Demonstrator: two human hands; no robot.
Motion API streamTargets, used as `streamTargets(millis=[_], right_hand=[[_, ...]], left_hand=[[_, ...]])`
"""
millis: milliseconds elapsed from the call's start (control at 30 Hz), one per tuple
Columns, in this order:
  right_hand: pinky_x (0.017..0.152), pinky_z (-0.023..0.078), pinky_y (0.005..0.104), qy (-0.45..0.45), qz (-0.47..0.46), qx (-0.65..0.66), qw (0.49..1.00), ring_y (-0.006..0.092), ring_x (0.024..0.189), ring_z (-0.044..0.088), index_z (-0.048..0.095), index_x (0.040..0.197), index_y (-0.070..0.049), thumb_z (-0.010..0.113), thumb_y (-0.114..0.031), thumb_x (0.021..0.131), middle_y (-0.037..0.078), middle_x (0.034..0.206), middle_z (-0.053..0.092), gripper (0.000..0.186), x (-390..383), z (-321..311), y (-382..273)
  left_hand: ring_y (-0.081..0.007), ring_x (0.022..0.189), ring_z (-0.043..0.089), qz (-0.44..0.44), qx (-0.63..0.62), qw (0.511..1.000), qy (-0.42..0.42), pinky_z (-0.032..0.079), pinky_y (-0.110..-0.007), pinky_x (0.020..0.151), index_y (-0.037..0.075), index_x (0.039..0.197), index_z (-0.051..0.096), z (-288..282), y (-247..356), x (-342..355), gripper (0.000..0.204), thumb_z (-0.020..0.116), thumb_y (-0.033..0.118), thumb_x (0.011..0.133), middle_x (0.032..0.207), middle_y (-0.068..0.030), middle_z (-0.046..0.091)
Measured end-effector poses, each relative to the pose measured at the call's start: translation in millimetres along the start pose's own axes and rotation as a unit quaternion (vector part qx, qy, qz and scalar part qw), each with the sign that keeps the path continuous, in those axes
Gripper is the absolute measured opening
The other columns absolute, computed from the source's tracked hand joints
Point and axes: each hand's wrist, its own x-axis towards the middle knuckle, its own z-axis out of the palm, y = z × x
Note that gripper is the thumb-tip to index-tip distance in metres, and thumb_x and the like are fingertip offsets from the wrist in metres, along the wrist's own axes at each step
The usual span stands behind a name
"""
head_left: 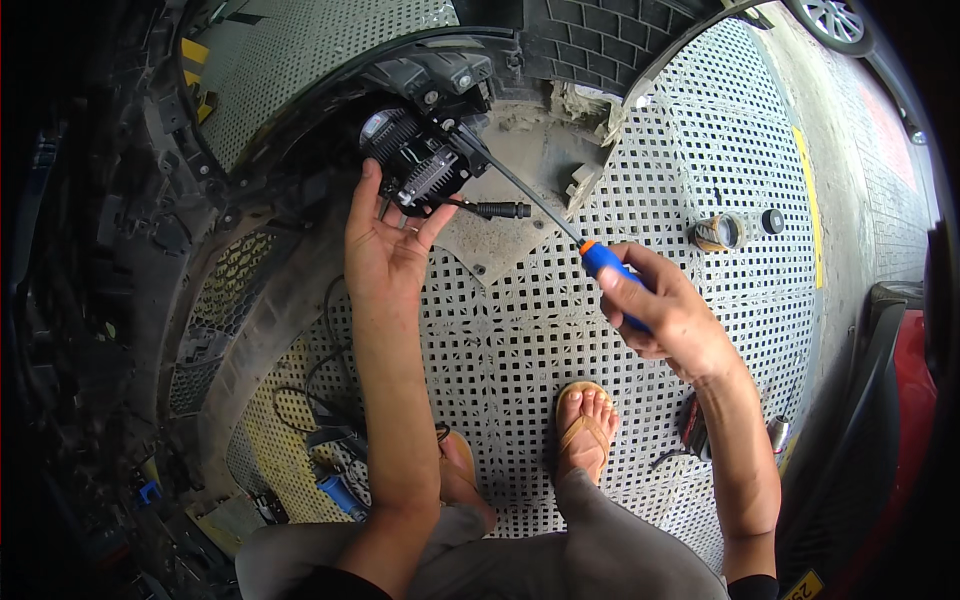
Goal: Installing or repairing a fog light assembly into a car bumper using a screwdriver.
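Note:
My left hand supports a black finned lamp unit from below, its thumb and fingers curled around the lower side. The lamp has a round glass lens and sits against the black bumper's inner side. A short cable with a black connector sticks out from it to the right. My right hand is wrapped around the blue and orange handle of a screwdriver. Its long shaft slants up and left to the lamp's bracket; whether the tip sits in a screw cannot be made out.
A can and a black cap are on the perforated light floor mat to the right. Black cable and a blue tool lie lower left. A red car part stands at the right edge.

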Motion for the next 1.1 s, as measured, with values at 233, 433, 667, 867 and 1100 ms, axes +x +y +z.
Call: streamTargets(millis=[233,433,667,867,1100], right_hand=[[0.066,0.056,0.0463,0.214,-0.176,-0.571,0.773,0.0356,0.072,0.071,0.057,0.137,-0.003,0.069,-0.028,0.1,0.018,0.084,0.07,0.046,-7,28,13],[0.046,0.032,0.0209,-0.035,0.134,0.204,0.969,0.0043,0.052,0.043,0.06,0.128,-0.002,0.056,-0.038,0.109,-0.002,0.076,0.057,0.041,-5,3,-13],[0.056,0.054,0.0405,0.157,-0.209,-0.441,0.859,0.0278,0.062,0.064,0.053,0.142,-0.004,0.076,-0.026,0.095,0.013,0.081,0.063,0.056,-13,29,0],[0.045,0.048,0.0315,0.111,-0.124,-0.285,0.944,0.015,0.049,0.054,0.054,0.144,-0.005,0.062,-0.03,0.105,0.009,0.075,0.062,0.047,-3,29,1],[0.039,0.032,0.0217,-0.005,0.05,0.13,0.99,0.0042,0.049,0.042,0.056,0.134,-0.001,0.069,-0.026,0.102,0.0,0.082,0.058,0.042,-7,14,-1]], left_hand=[[-0.0375,0.112,0.07,-0.004,-0.006,1.0,-0.016,0.062,-0.053,0.098,-0.003,0.124,0.063,-4,-1,0,0.049,0.077,0.035,0.096,0.119,-0.0213,0.07],[-0.0347,0.108,0.072,-0.002,-0.009,1.0,-0.01,0.064,-0.052,0.093,-0.001,0.122,0.062,-2,1,1,0.043,0.075,0.031,0.097,0.118,-0.0191,0.071],[-0.0314,0.095,0.076,-0.012,-0.005,1.0,-0.026,0.067,-0.046,0.087,-0.002,0.12,0.064,-3,1,0,0.044,0.074,0.033,0.097,0.11,-0.0151,0.074],[-0.033,0.102,0.075,-0.026,0.007,1.0,-0.016,0.068,-0.047,0.086,-0.001,0.123,0.06,-6,1,3,0.047,0.075,0.033,0.096,0.118,-0.018,0.071],[-0.0256,0.091,0.077,-0.019,0.007,0.999,-0.028,0.07,-0.038,0.075,0.0,0.114,0.065,-7,1,5,0.041,0.076,0.035,0.095,0.108,-0.0153,0.074]])
